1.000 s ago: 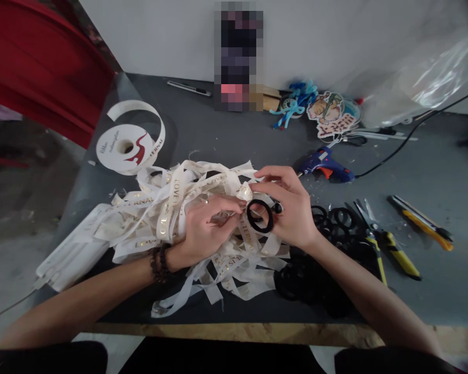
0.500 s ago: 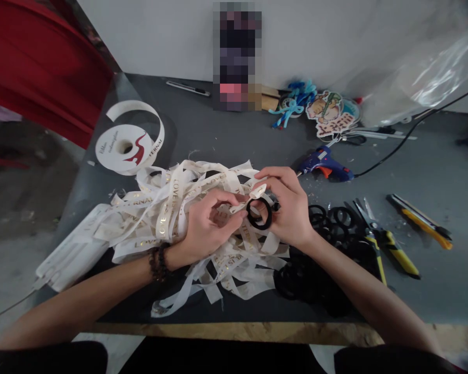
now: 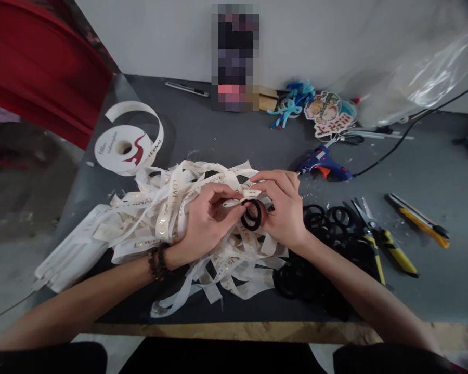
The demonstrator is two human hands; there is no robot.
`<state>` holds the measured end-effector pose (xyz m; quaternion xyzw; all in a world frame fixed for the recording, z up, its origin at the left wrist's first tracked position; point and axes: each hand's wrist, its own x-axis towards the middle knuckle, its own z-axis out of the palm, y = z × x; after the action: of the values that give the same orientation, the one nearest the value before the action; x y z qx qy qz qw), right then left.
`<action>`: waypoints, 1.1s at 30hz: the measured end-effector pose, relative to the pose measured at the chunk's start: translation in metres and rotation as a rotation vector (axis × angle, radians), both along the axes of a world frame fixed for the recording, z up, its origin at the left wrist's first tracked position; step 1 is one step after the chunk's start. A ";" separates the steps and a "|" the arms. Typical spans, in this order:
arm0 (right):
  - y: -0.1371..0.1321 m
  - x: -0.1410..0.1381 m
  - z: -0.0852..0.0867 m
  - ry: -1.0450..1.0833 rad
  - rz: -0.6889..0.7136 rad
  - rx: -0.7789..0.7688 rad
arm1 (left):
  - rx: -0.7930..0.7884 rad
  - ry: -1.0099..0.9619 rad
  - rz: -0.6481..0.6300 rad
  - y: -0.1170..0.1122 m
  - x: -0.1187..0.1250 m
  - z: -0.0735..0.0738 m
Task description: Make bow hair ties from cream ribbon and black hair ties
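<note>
Between my hands is a black hair tie [image 3: 251, 227] with a white printed ribbon bow [image 3: 251, 194] at its top. My left hand [image 3: 212, 215] is closed, thumb and fingers pinching the bow's left side where it meets the hair tie. My right hand [image 3: 283, 208] is closed around the right side, its fingers on the ribbon and the thumb side against the ring. Both hands are above a heap of white ribbon strips [image 3: 171, 200] with gold lettering. Fingers partly hide the knot.
A pile of black hair ties [image 3: 323, 259] lies right of the ribbons, beside yellow-handled pliers [image 3: 393, 252] and a yellow utility knife [image 3: 421, 223]. Behind are a blue glue gun [image 3: 323, 163] and a ribbon spool [image 3: 120, 148]. A white power strip [image 3: 72, 246] lies at left.
Both hands stay on the ribbon and hair tie. My right hand has shifted slightly left, bringing the ring closer to my left hand, and the bow has turned a little.
</note>
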<state>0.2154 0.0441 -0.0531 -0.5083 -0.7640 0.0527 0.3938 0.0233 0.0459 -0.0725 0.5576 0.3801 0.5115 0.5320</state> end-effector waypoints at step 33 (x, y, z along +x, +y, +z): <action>0.001 0.002 0.018 0.202 0.050 -0.311 | -0.209 -0.229 -0.028 0.008 0.000 -0.005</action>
<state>0.2172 0.0450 -0.0354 -0.5359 -0.7158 0.2307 0.3837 0.0237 0.0534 -0.0770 0.4425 0.3604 0.5216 0.6342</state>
